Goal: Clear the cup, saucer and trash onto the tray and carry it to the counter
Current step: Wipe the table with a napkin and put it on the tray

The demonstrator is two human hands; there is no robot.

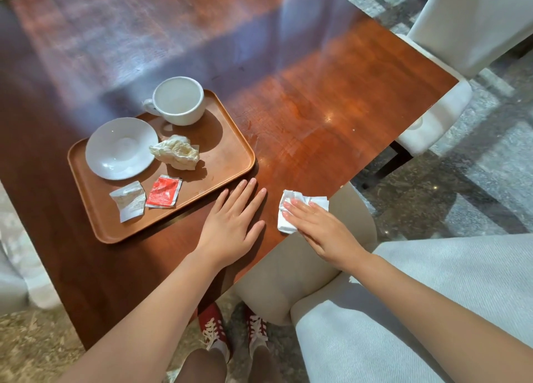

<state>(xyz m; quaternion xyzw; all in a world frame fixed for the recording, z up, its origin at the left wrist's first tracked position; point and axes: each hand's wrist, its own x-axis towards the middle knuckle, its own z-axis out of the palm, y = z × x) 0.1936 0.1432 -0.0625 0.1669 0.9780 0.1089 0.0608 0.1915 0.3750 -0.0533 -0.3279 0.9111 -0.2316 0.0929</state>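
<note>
A brown tray [227,157] lies on the wooden table [331,100]. On it stand a white cup [178,101] at the far end and a white saucer [121,149] to its left. A crumpled napkin [176,152], a red sachet [163,193] and a torn white sachet [129,200] also lie on the tray. My left hand [233,224] rests flat on the table, fingers spread, just beside the tray's near right corner. My right hand [317,224] presses flat on a white tissue [288,209] at the table's near edge.
A beige chair seat [291,281] and a grey upholstered chair [432,296] stand right below the table edge. A white chair [461,30] stands at the far right. My red shoes [216,329] show on the stone floor.
</note>
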